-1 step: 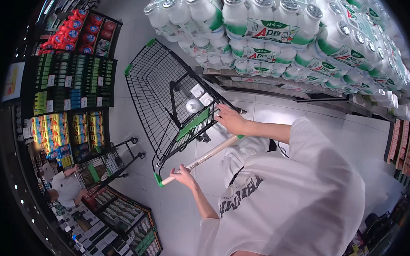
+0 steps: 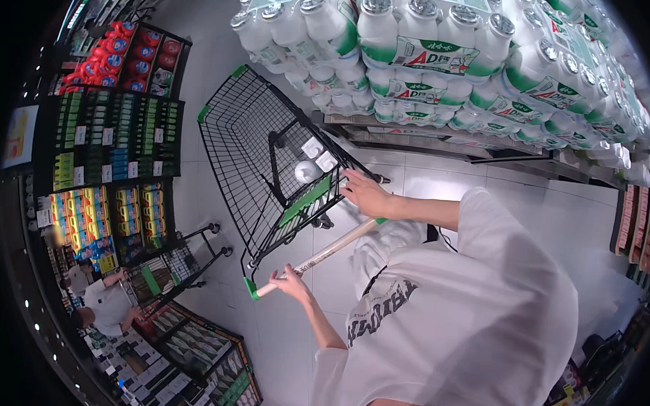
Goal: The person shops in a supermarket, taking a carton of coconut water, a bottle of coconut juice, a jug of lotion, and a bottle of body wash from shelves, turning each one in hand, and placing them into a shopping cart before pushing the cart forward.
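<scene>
A black wire shopping cart with green corner pieces stands in front of me. My left hand is closed round its pale handle bar, close to the left green end. My right hand is apart from the bar, its fingers bent over the basket's near right rim. Beside that hand is the green child-seat panel. Inside the basket lie a round white item and two small white boxy items, one of them a white box; their exact kind is unclear.
Shrink-wrapped packs of white bottles are stacked high on a platform at the far right. Shelves of packaged goods line the left. At the lower left, another person stands at a second cart.
The other person and the second cart at the lower left have shifted slightly within the view. My hands keep their places on the cart.
</scene>
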{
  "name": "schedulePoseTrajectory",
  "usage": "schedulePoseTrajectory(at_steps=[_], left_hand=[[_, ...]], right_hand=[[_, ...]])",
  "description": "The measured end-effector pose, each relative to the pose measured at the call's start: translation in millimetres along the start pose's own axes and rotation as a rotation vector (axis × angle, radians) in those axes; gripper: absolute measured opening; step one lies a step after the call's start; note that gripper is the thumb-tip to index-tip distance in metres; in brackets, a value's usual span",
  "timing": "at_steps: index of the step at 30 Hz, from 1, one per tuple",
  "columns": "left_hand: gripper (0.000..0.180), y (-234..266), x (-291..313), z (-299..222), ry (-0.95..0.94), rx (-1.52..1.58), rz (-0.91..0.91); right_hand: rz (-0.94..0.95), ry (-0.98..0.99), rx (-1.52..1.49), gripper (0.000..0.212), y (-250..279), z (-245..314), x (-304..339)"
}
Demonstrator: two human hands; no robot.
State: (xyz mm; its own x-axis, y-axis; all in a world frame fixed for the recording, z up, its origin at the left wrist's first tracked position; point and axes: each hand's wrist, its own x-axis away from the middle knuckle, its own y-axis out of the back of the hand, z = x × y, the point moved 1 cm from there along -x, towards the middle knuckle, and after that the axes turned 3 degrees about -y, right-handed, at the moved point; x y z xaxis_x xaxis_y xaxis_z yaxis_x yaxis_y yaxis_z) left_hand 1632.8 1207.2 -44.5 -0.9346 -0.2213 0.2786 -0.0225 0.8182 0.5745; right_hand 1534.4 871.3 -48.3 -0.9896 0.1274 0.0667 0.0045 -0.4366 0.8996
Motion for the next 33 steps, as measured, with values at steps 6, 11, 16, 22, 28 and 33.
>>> schedulePoseTrajectory(at_steps=[6, 11, 16, 22, 28, 33], left_hand=[[0.041, -24.3, -103.1, -37.1, -0.072, -0.084, 0.094], [0.036, -48.9, -184.5, -59.2, -0.174, -0.102, 0.084], [0.038, -102.6, -231.3, -110.7, -0.228, -0.166, 0.240], [0.043, -160.5, -293.8, -182.2, -0.361, -0.509, 0.526], [0.054, -273.1, -333.5, -276.1, -1.258, -1.324, 0.794], [0.051, -402.5, -377.3, -278.4, -0.862, -0.925, 1.806]], right_hand=[[-0.029, -0.111, -0.029, 0.050, -10.0, 1.2, -59.5], [-0.029, -0.250, -0.039, 0.048, -8.2, 2.9, -119.5], [-0.138, -0.393, -0.091, 0.043, -9.5, -26.8, -154.5], [-0.267, -0.615, 0.017, 0.053, 1.8, -26.5, -202.1], [-0.290, -0.772, -0.088, 0.068, -13.9, -32.8, -263.8], [-0.282, -0.844, -0.175, 0.074, -15.4, -72.6, -314.8]])
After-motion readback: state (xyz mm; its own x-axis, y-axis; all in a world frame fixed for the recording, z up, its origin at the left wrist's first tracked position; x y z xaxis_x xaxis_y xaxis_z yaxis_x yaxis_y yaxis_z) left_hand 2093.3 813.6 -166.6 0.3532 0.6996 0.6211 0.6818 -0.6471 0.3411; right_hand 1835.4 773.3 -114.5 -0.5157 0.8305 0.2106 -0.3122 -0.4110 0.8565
